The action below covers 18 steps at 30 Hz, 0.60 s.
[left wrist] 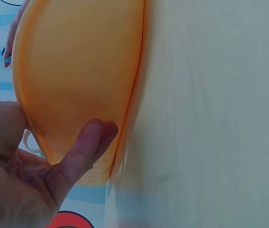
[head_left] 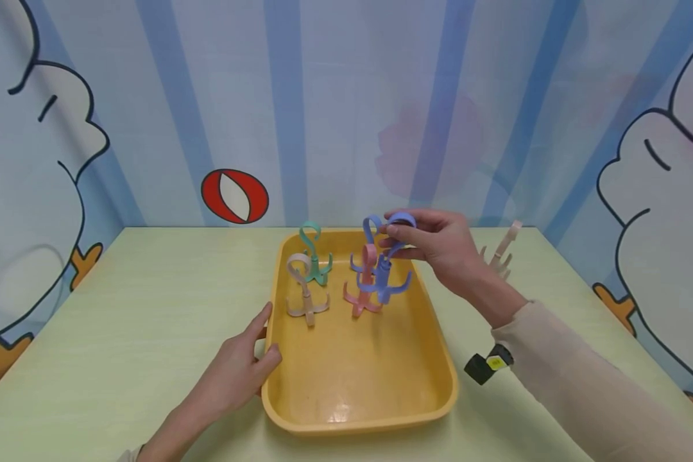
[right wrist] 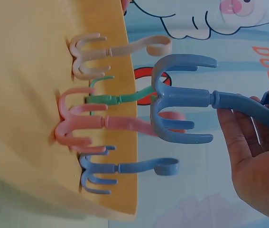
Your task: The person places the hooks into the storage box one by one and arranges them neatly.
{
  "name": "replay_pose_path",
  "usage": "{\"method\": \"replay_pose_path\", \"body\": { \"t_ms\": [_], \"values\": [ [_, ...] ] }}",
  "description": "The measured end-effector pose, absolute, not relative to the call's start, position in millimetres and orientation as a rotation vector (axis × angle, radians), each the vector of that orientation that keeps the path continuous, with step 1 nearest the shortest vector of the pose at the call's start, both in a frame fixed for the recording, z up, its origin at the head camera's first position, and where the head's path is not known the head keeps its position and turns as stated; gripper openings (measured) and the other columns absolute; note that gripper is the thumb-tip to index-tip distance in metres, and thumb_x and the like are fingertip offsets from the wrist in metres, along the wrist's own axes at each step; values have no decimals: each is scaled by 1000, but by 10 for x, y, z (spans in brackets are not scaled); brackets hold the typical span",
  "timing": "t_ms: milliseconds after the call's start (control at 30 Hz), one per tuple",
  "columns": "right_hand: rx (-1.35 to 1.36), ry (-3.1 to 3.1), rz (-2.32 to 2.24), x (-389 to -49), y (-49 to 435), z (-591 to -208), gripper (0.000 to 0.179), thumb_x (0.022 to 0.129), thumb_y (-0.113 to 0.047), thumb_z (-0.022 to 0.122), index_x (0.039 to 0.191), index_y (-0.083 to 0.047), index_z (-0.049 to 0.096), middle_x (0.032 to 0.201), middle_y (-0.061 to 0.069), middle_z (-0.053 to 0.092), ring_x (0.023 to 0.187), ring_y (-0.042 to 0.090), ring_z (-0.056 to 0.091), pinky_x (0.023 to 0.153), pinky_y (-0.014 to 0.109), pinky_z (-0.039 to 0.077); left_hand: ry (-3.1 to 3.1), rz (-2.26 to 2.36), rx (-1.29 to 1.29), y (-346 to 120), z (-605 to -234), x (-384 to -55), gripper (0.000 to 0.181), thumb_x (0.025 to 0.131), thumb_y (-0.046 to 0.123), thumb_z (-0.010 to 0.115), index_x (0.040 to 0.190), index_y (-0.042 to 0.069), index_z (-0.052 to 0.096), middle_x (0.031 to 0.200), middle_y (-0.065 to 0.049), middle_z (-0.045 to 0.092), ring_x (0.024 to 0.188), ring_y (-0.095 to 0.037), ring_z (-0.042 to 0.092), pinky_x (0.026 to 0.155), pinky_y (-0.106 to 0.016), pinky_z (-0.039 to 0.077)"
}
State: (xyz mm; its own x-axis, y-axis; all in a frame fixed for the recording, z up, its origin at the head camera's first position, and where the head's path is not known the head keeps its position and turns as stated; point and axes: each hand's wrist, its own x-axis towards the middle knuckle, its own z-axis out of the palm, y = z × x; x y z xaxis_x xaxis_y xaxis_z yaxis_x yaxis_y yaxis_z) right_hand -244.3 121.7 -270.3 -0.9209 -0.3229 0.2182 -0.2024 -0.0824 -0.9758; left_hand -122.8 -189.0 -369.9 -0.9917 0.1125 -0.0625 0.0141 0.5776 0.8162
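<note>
My right hand (head_left: 447,247) pinches a blue four-pronged hook (right wrist: 186,97) by its curled top. The hook hangs upright over the right side of a yellow tray (head_left: 352,378), prongs downward. Beneath and around it, hooks of the same shape stand on their prongs in the tray: a pink one (right wrist: 79,122), another blue one (right wrist: 101,168), a green one (head_left: 316,269) and a beige one (head_left: 308,305). My left hand (head_left: 239,366) holds the tray's left side, thumb at the rim and other fingers against the outer wall.
Right of the tray, behind my right wrist, another beige hook (head_left: 501,252) is on the pale green table (head_left: 150,308), partly hidden. A printed curtain (head_left: 335,115) with cartoon figures closes off the back and both sides. A small black device (head_left: 487,364) sits at my right cuff.
</note>
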Motion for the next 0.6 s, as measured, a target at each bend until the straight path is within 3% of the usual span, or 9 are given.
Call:
{"method": "replay_pose_path", "body": {
  "t_ms": [233, 367, 600],
  "values": [
    [-660, 2038, -2155, -2366, 1048, -2698, 33, 98, -3, 71, 128, 11, 69, 101, 8, 82, 89, 24, 81, 86, 44, 66, 2691, 1392, 121, -1896, -3701, -1223, 77, 102, 15, 51, 170, 9, 16, 156, -30, 50, 60, -15, 70, 52, -29, 59],
    [-688, 2044, -2107, -2321, 966, -2725, 31, 99, -3, 70, 127, 9, 70, 104, 11, 81, 92, 24, 81, 86, 43, 66, 2628, 1457, 109, -1911, -3697, -1211, 75, 106, 15, 51, 171, 11, 15, 158, -31, 48, 61, -18, 71, 52, -31, 60],
    [-735, 2029, -2055, -2274, 825, -2790, 29, 99, -3, 69, 126, 7, 72, 102, 4, 82, 94, 21, 80, 85, 39, 66, 2524, 1580, 101, -1938, -3678, -1186, 66, 111, 21, 44, 171, 13, 16, 159, -31, 46, 68, -20, 74, 54, -34, 63]
  ]
}}
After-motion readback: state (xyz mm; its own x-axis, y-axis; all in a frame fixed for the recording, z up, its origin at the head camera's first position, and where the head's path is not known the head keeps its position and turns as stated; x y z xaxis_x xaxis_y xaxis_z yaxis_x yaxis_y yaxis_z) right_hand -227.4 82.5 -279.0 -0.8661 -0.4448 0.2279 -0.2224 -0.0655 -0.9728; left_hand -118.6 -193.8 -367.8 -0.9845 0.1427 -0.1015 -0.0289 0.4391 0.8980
